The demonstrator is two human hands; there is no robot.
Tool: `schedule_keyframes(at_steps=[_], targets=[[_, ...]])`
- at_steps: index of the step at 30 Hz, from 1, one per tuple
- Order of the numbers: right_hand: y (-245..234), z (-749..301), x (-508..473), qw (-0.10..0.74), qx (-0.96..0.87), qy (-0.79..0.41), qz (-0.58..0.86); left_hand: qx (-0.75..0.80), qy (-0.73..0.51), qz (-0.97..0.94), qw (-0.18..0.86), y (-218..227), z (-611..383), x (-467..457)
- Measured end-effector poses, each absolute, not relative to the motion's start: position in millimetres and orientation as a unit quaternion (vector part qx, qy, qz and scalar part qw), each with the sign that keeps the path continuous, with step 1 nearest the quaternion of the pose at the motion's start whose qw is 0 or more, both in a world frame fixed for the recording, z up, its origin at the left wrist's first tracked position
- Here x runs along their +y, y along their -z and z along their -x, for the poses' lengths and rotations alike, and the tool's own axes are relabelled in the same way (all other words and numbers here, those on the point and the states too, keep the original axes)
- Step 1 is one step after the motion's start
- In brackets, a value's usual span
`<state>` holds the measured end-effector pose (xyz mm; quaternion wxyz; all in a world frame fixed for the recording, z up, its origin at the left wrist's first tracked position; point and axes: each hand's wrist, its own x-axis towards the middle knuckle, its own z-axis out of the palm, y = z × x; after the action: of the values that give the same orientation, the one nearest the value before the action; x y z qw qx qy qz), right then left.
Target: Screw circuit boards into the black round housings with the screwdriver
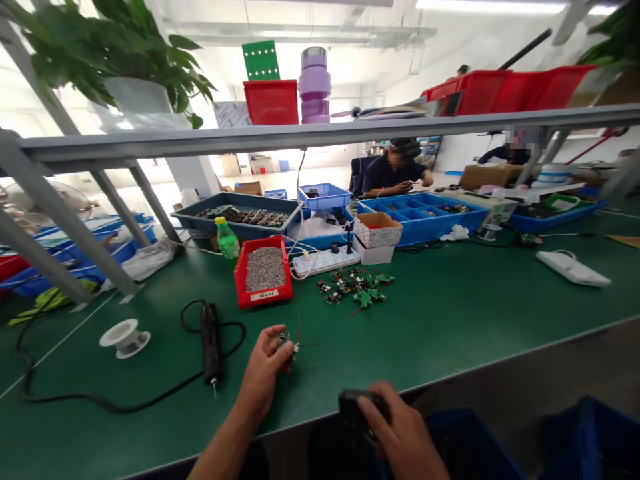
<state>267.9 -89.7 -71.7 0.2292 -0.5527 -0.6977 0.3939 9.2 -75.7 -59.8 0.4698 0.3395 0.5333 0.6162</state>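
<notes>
Between thumb and fingers, my left hand pinches a small circuit board with a red wire and a dark wire sticking out. It is held just over the green bench top. My right hand, lower right at the bench's front edge, grips a black plastic housing; motion blurs it and its exact kind is unclear. To the left of my left hand lies a black electric screwdriver with its cable. Beyond my hands sits a loose pile of small green circuit boards with wires.
A red bin of small metal parts stands beside a green bottle and a white power strip. A solder spool lies at left. Blue bins sit below the front edge. A metal shelf rail crosses above; a co-worker sits opposite.
</notes>
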Motion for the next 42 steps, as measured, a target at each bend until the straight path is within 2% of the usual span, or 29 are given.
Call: schedule_keyframes(at_steps=[3,7,9,11,12,14,16,18,21,25,28,33,37,42], targets=[[44,-192,-46,0.22,-0.766,-0.361,0.484,0.561,-0.62,-0.312,0.451,53,7,-100],[40,-138,-17,0.184,-0.805,-0.278,0.491,0.567,-0.625,-0.27,0.464,46,23,-120],[41,-132,-17,0.199,-0.801,-0.249,0.506,0.551,-0.638,-0.246,0.478,43,26,-126],[39,-136,-25,0.252,-0.789,-0.234,0.509,0.531,-0.65,-0.232,0.492,40,26,-130],[37,-140,-31,0.282,-0.782,-0.255,0.495,0.522,-0.65,-0.23,0.502,39,24,-131],[34,-149,-47,0.318,-0.752,-0.384,0.431,0.506,-0.64,-0.234,0.529,39,21,-133],[33,-156,-61,0.31,-0.684,-0.564,0.344,0.496,-0.612,-0.253,0.562,40,16,-134],[36,-159,-71,0.298,-0.599,-0.687,0.284,0.493,-0.573,-0.285,0.59,43,12,-136],[47,-160,-76,0.317,-0.519,-0.745,0.274,0.496,-0.525,-0.316,0.616,47,9,-140],[61,-155,-79,0.401,-0.418,-0.755,0.308,0.486,-0.529,-0.303,0.626,50,7,-144],[62,-147,-87,0.436,-0.386,-0.736,0.345,0.503,-0.578,-0.281,0.578,52,0,-143],[54,-137,-100,0.377,-0.493,-0.675,0.399,0.53,-0.592,-0.318,0.516,55,-8,-143],[52,-145,-93,0.363,-0.525,-0.624,0.451,0.562,-0.496,-0.449,0.486,50,6,-151],[55,-151,-86,0.336,-0.542,-0.615,0.464,0.585,-0.36,-0.672,0.276,41,26,-155]])
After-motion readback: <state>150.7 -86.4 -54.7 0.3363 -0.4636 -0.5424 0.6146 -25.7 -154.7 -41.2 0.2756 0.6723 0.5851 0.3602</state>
